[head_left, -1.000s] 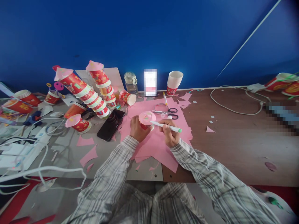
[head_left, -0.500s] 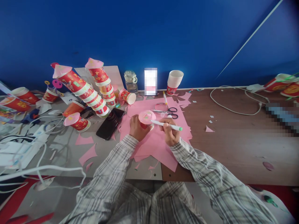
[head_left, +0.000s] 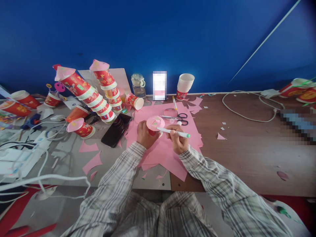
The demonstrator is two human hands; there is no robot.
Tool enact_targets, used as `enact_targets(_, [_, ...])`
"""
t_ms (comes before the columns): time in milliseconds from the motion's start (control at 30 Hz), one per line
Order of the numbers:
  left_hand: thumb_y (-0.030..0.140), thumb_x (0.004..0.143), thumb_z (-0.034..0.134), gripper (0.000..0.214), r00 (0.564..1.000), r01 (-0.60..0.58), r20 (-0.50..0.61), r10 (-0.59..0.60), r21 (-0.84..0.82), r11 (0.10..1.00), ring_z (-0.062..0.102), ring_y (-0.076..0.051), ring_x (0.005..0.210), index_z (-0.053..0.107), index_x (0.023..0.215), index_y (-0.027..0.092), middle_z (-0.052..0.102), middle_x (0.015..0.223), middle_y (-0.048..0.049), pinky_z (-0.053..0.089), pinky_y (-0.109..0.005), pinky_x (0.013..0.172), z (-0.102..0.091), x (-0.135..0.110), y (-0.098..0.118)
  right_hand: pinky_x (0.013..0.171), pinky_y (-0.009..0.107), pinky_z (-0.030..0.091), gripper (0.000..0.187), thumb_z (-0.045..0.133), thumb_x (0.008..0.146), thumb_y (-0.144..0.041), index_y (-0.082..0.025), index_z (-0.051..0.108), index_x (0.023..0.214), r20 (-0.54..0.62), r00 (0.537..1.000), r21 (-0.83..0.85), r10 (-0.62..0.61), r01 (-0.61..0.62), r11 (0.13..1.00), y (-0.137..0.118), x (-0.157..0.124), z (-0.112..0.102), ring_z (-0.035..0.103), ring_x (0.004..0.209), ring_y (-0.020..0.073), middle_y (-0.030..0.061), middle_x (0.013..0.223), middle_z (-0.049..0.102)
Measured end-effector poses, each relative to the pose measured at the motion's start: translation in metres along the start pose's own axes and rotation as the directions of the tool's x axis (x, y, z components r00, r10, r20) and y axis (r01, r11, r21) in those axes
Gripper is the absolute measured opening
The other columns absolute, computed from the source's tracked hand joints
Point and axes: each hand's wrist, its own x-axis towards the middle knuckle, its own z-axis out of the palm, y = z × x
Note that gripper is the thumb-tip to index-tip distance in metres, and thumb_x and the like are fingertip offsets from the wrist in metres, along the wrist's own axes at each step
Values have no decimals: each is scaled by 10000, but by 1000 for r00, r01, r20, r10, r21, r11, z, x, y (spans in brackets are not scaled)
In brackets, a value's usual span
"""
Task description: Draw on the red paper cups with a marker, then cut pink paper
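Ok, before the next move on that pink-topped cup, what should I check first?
1. Left hand grip on the cup: ok, fingers wrap its red side.
2. Right hand grip on the marker: ok, held like a pen, green end pointing away to the right.
3. Marker tip at the pink top: it is at the near edge, but whether it touches, cannot tell.
4. Cup base seated on the pink paper: cannot tell, the hand hides it.
5. Scissors out of the way: not ok, they lie close behind the right hand.
6. Phone: ok, left of the cup and apart from the left hand.
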Motion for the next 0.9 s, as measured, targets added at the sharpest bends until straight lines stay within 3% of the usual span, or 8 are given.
enact_targets(467, [438, 529, 678, 625, 1000, 7, -3, -7, -17, 1000, 460, -233, 979, 425, 1029, 160, 484, 982, -99, 423, -435, 859, 1, -1, -2, 462, 210, 331, 317, 399, 864, -417, -139, 550, 877, -61, 998, 14, 2, -1, 1000, 4, 3, 0, 407, 445, 63, -32, 543, 478])
enact_targets(733, [450, 536, 671, 619, 1000, 9, -6, -9, -19, 1000, 463, -230, 963, 432, 1028, 161, 487, 974, -96, 421, -439, 857, 2, -1, -2, 476, 216, 347, 337, 407, 857, -434, -138, 557, 915, 6, 1000, 10, 21, -21, 1000, 4, 2, 0, 413, 455, 66, -24, 558, 501])
enact_targets(900, [446, 529, 676, 635, 1000, 1, -9, -2, -14, 1000, 467, -234, 971, 419, 1037, 166, 479, 984, -96, 424, -438, 848, 3, -1, -3, 455, 209, 329, 340, 421, 850, -454, -142, 554, 866, -59, 997, 63, 48, -44, 997, 3, 5, -1, 393, 435, 59, -32, 544, 493])
